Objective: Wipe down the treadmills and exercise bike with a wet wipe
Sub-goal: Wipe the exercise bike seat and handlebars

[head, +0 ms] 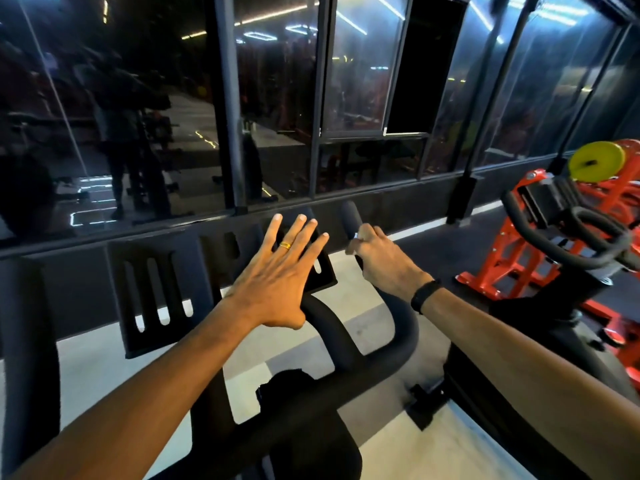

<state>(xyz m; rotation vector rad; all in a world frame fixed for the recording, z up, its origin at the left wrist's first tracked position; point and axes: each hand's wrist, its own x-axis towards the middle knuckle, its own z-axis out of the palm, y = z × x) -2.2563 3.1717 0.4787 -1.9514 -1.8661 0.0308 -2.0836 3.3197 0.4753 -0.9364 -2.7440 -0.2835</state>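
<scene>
— Over the black matte exercise bike handlebar (332, 344) by the dark glass wall (173, 98), both of my arms reach forward. What does the left look like from your side?

— Your left forearm runs up from the lower left, and the left hand (277, 275) is flat, back up, fingers straight and fanned wide, thumb edge touching the left loop of the bar. A gold ring (285, 245) sits on one finger.

— And the right?

— The right hand (377, 258) is curled round the bar's upright black grip, a black wristband (424, 295) behind it. A small white scrap of wet wipe (356, 237) peeks from under the fingers.
</scene>
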